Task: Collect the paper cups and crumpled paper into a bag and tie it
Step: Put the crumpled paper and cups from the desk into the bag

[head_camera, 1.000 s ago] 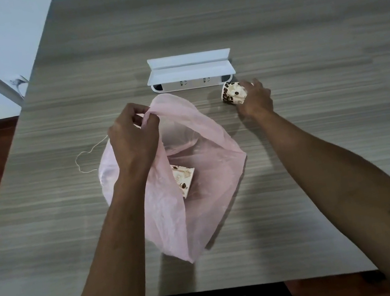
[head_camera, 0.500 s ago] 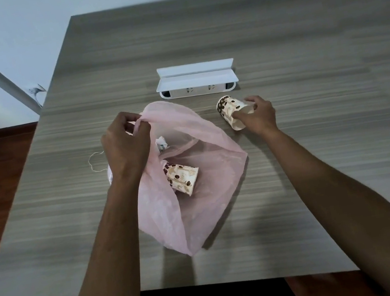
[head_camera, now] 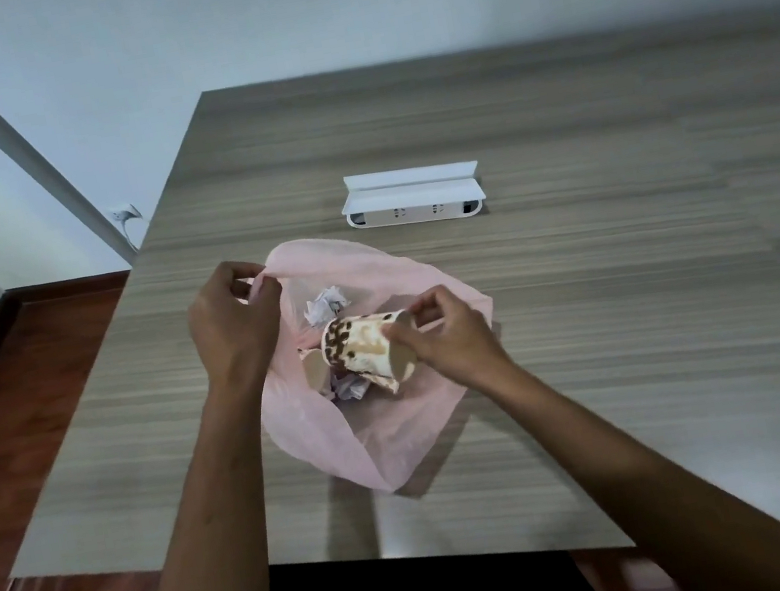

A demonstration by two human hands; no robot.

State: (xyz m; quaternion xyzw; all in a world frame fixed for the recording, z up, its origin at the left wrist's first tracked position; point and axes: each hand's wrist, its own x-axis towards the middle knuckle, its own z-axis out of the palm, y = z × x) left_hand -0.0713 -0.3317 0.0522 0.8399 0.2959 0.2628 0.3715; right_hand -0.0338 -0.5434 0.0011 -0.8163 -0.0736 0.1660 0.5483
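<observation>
Both hands are busy over the thin, translucent pink plastic bag (head_camera: 391, 430), which lies slumped on the grey wood-grain table (head_camera: 639, 303) near its front edge, left of the middle. Left hand (head_camera: 232, 328) pinches the bag's upper rim between thumb and curled fingers and lifts it so the mouth gapes. Right hand (head_camera: 447, 337) holds a white paper cup printed with brown coffee beans (head_camera: 360, 347) by its open rim, thumb and fingers nipping the edge, the cup lying on its side just over the bag's mouth. Inside the bag show crumpled white paper (head_camera: 324, 304) towards the far side and what looks like a second cup (head_camera: 315, 373) underneath, partly hidden.

Everything here looks very light. The cup is probably thin-walled and would dent under a hard squeeze, so the rim is a sensible place to hold it. The bag film seems limp and slippery; it likely needs its rim gathered firmly in the fingers before tying.

Beyond the bag, towards the far edge, sits a white folded-lid socket box (head_camera: 414, 197).
</observation>
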